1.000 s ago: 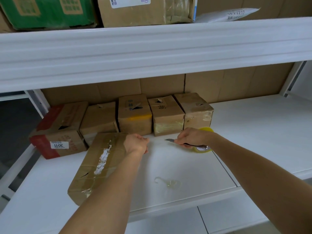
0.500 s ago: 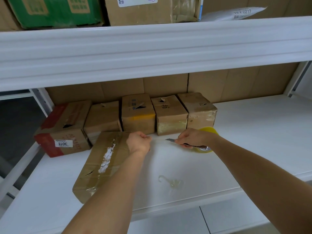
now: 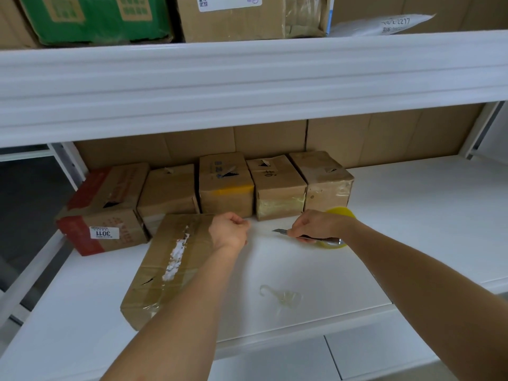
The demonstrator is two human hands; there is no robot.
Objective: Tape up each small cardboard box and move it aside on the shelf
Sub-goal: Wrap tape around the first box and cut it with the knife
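Little has moved since the earlier frames: both hands sit where they were, and only the view has tipped slightly, showing more of the upper shelf. Nearest, a curl of used tape point(image 3: 280, 296) lies loose on the shelf point(image 3: 412, 221) near its front edge. Left of it, the flat box point(image 3: 167, 262) lies at an angle, glossy tape over a torn white strip along its top. Beyond its far corner, the left hand point(image 3: 229, 232) is clenched with fingers curled, seemingly pinching a clear tape end, though the strand itself is too faint to confirm. Opposite, the right hand point(image 3: 316, 225) grips a knife point(image 3: 283, 231), blade pointing toward the left hand, and rests over the yellow-cored tape roll point(image 3: 339, 215). My reading is that the step in hand is cutting the strip stretched from roll to box; next the blade should cross the tape close to the roll while the left hand keeps tension, then the loose end gets pressed down and the box is slid aside. Farthest back, five boxes point(image 3: 225, 185) stand in a row against the cardboard backing, touching one another, apparently already moved aside.
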